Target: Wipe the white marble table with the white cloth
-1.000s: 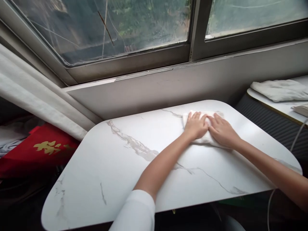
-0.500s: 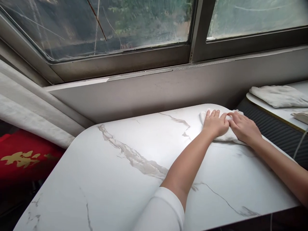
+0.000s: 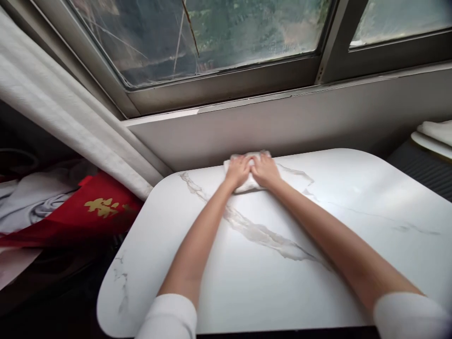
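Note:
A folded white cloth [image 3: 251,183] lies against the tabletop [image 3: 226,278], close to its far edge by the wall. My left hand [image 3: 238,170] presses on the cloth's left part, its fingers bent over it. Beside it, my right hand [image 3: 265,170] bears down on the right part, holding the cloth with its fingers toward the far edge. The two thumbs nearly meet in the middle. The table is white with grey-brown marble veins and rounded corners. Palms and fingertips are partly hidden or blurred.
Behind the table runs a low wall [image 3: 219,134] under a metal-framed window [image 3: 226,84]. A pale curtain [image 3: 81,108] hangs at the left, above a red cloth with gold lettering [image 3: 109,197]. Another white cloth [image 3: 438,131] rests on a surface at the far right.
Both hands have slid the cloth left along the table's far edge, from the right corner toward the middle-left. The view has turned left, showing more curtain and red cloth.

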### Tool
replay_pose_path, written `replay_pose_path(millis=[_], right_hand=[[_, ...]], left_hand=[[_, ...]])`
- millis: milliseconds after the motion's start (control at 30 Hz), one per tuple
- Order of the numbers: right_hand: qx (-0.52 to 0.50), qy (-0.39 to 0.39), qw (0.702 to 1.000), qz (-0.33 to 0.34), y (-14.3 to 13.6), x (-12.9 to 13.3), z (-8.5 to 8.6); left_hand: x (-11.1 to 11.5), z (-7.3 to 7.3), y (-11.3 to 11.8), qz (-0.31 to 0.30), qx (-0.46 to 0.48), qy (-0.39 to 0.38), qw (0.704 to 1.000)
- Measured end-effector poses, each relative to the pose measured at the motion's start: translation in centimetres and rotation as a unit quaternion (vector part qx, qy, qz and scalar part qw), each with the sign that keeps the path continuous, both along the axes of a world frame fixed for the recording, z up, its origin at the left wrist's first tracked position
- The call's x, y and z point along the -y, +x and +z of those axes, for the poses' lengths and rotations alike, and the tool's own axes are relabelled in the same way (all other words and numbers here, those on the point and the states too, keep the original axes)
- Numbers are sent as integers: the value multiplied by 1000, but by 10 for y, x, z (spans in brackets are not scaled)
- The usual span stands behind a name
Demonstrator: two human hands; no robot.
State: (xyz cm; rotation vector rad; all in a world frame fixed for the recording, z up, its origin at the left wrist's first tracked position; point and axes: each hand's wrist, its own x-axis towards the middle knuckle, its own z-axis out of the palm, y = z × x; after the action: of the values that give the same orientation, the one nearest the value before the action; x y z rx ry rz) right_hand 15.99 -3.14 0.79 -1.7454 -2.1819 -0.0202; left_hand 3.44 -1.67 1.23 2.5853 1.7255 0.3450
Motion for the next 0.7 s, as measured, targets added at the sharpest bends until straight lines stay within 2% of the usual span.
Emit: replay_pose_path(millis=[100,200,267,333,400,500,600,700], right_hand=[[-37,-6,997,74,-97,-5,1],[-58,-2,988,140,-181,3,1],[-67,-3,982,175,-222,12,0],[-68,-3,977,202,-248,19,0],[-65,-2,973,220,-259,23,-1],[-60,-6,970,235,-254,20,-1],[-59,0,971,233,-232,10,-1],[-41,9,970,241,-193,-5,-1]], left_hand=[[10,0,-98,80,-14,9,997],[32,-2,-184,147,-12,10,989],[48,-5,-227,182,3,19,983],[62,-7,-255,205,19,27,978],[70,-7,-266,224,35,33,973],[70,-6,-258,244,55,39,967],[62,-4,-230,261,53,45,963],[50,-5,-187,275,39,48,959]])
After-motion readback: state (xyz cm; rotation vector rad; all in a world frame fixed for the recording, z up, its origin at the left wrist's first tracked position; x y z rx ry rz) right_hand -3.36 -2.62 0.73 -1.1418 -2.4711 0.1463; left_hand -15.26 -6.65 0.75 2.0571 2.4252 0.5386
